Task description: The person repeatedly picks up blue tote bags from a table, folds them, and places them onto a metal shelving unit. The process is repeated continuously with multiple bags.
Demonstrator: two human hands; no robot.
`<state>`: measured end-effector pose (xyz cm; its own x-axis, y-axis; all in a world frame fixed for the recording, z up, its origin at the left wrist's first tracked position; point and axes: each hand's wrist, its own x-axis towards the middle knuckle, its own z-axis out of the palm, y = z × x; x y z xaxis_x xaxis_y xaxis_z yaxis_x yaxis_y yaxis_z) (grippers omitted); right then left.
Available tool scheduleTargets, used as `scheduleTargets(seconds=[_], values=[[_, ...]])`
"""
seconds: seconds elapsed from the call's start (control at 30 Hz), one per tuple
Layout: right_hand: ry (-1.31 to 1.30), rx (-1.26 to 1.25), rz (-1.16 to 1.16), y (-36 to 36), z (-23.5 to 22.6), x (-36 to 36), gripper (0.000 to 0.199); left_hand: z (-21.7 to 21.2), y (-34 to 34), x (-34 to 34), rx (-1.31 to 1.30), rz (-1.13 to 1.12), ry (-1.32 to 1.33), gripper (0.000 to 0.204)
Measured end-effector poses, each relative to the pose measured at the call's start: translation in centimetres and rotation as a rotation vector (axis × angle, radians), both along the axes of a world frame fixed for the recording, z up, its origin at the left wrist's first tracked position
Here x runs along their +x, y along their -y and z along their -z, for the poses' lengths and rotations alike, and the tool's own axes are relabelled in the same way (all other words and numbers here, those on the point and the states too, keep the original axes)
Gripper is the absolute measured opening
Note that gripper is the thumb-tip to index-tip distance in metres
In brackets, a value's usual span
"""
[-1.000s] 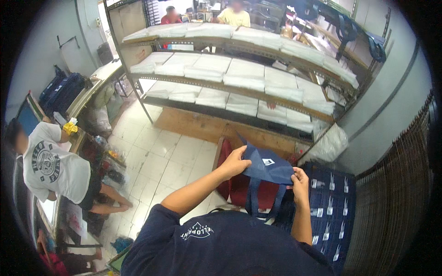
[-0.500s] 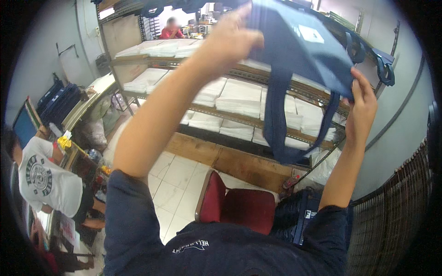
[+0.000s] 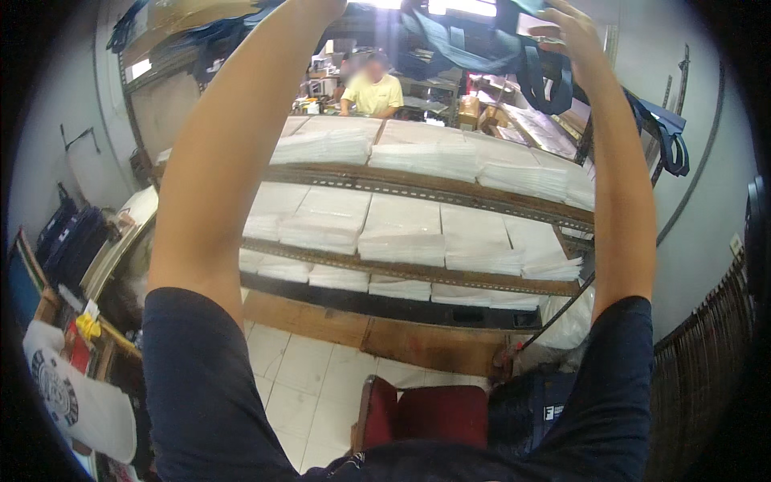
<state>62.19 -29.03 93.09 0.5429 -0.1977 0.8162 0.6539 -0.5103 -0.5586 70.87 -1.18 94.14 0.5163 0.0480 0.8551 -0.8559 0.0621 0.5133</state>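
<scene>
Above the shelf (image 3: 418, 188), left hand (image 3: 328, 8) and right hand (image 3: 577, 30) apparently place blue bag (image 3: 480, 58); grips I cannot tell; next needs careful laying.

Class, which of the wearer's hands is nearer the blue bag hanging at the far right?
Right. In the picture, the right hand is above and left of the blue bag, apart from it; the left hand, mostly cut off at the top edge, is much farther left.

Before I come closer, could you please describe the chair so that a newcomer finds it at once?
Find the big shelving rack of white stacks across the middle. Below it, near the picture's lower edge, the chair stands on pale floor tiles; its seat and back are dark red, unlike the navy pile just to its right.
</scene>
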Motion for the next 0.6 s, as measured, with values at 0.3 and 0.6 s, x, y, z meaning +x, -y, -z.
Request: scheduleTargets(seconds=[0.3, 0.6], values=[[-0.107, -0.198, 0.174, 2.1, 0.0, 14.4, 0.031, -0.1, 2.1, 20.7, 0.181, -0.326, 0.116, 0.022], [0.271, -0.363, 0.674, 0.9, 2.8, 15.9, 0.021, 2.8, 2.3, 18.0, 0.228, -0.702, 0.177, 0.021]])
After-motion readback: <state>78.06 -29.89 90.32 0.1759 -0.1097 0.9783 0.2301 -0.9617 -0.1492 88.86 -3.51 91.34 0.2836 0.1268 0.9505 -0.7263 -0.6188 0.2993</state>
